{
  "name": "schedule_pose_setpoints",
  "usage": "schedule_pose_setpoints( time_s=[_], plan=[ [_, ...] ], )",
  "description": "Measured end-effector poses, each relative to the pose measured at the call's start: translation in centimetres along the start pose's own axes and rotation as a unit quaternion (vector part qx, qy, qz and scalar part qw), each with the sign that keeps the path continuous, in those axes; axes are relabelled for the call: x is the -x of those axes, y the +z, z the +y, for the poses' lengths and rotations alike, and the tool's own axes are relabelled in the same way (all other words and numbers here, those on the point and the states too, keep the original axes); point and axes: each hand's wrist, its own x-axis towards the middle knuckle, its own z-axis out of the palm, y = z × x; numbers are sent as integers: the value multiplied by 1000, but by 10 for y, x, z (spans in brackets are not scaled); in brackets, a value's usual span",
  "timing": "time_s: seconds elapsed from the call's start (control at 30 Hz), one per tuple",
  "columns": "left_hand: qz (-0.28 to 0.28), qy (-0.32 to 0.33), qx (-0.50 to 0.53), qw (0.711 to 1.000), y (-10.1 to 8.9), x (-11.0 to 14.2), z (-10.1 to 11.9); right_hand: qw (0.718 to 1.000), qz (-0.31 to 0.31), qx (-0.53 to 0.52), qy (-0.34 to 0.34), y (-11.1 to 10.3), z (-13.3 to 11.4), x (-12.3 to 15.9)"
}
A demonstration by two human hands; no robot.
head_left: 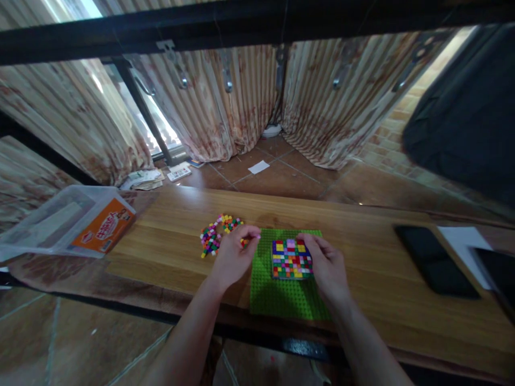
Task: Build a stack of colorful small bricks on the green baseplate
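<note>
A block of small multicoloured toy bricks [290, 260] sits on a green studded baseplate [289, 300]. At the block's back right corner, my right hand [329, 264] is closed, with its fingers curled over the edge and touching it. My left hand [235, 256] is raised beside the plate's left edge. Its thumb and forefinger pinch a tiny pink brick [258, 236]. Behind and left of that hand lies a loose heap of small coloured bricks [210, 238], partly hidden by the hand.
A clear plastic bin [52, 214] with an orange label stands at the left end of the wooden table [161, 241]. On the right lie a black phone-like slab [434, 260], a white paper sheet [462, 241] and another dark device [497, 273]. A dark bar crosses above.
</note>
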Motion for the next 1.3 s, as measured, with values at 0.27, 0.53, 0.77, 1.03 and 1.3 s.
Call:
schedule_pose_setpoints(
  time_s=[0.27, 0.53, 0.77, 1.03, 1.3],
  plan=[
    [-18, 33, 47, 998, 20, 2, 12, 1000, -5, -7, -15, 1, 1, 0],
    [-31, 102, -58, 993, 27, -2, 20, 999, -12, -32, 1, 2, -1, 0],
    [-11, 155, -156, 975, 34, -3, 19, 1000, -16, -16, -10, 0, -3, 0],
    [-21, 146, -174, 974, 41, -7, 21, 1000, -17, -21, -12, 0, -1, 0],
    [-40, 106, -115, 987, 40, -3, 21, 1000, -21, -20, -11, 0, -3, 1]
  ],
)
